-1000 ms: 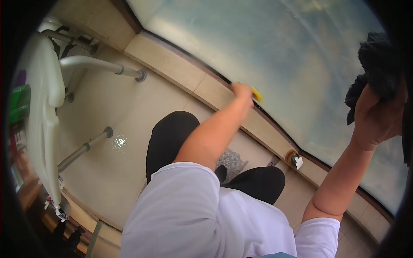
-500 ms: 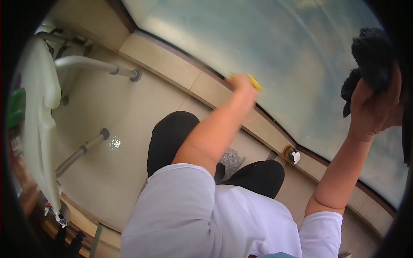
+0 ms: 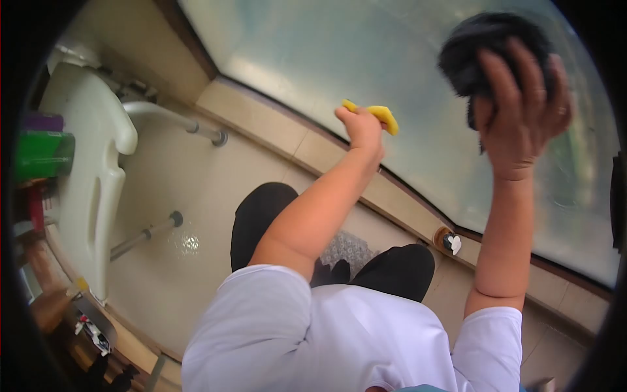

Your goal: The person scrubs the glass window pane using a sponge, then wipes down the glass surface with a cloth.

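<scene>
My left hand is closed around a yellow sponge, held near the lower edge of a large frosted glass panel. Part of the sponge is hidden behind my fingers. At the upper right, my right hand presses a black fluffy cloth to the same glass, its fingers spread over the cloth. Streaks show on the pane to the right of that hand.
A white plastic shower seat with metal legs stands at the left. Green and purple items sit beyond it. A tiled ledge runs below the glass, with a small round object on it.
My right hand has swept left across the glass with the black cloth. The left hand, with the sponge, has shifted only slightly. The view has tilted a little, bringing more of the seat in.
</scene>
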A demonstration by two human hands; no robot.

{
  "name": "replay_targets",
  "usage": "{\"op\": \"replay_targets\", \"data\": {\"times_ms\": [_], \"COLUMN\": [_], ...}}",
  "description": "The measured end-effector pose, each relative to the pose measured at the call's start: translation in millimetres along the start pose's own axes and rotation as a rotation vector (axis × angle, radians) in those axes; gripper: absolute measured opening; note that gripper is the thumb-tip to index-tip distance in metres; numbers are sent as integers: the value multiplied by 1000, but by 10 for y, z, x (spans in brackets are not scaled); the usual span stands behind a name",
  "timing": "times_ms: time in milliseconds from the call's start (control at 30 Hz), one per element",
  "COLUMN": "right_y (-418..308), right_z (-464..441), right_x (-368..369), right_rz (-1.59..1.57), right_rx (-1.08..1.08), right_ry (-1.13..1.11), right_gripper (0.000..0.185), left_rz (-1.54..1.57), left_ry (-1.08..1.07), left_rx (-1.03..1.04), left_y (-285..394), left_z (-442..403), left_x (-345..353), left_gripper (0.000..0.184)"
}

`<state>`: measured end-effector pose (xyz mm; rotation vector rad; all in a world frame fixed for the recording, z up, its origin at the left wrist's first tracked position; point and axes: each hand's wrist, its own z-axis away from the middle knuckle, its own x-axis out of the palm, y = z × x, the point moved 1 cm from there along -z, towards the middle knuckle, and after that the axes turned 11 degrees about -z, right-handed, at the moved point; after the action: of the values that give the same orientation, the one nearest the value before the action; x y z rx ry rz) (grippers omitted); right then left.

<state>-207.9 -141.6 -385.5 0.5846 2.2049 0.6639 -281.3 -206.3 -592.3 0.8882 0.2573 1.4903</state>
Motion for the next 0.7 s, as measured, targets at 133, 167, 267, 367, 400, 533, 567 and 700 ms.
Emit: {"op": "replay_targets", "data": {"times_ms": [133,167,267,367,400,533,567,700], "right_y": [-111,-105,-124,-350,-401,-476,-491,-533], "right_z": [44,16,-142,-165,-130,63,152,231], "right_x": [27,21,-153,-187,-207,-78,-23,-40], "right_rz": [-315,-385,-691,-1077,-1119,-1253,-1282,-1301], "right_rx": [68,67,189,429,506,733,778,730], "right_ry": [137,184,230,166,148,128,129,70], "right_gripper": [34,35,47,38,38,38,37,36], "left_rz": [-225,-249,-243,-440,-226,121,118,-113], "left_ry": [-158,-194,-374,-427,-569,-936,-958,-945], "left_rx": [720,827,1046,911,858,605,605,806], "left_y": [519,589,757,828,832,1034,1057,1101], "left_z": [297,375,542,611,650,940,1027,1023], "left_x": [-33,-18,-14,-126,-124,-148,-124,-44], "left_gripper": [23,24,28,31,33,44,48,56]}}
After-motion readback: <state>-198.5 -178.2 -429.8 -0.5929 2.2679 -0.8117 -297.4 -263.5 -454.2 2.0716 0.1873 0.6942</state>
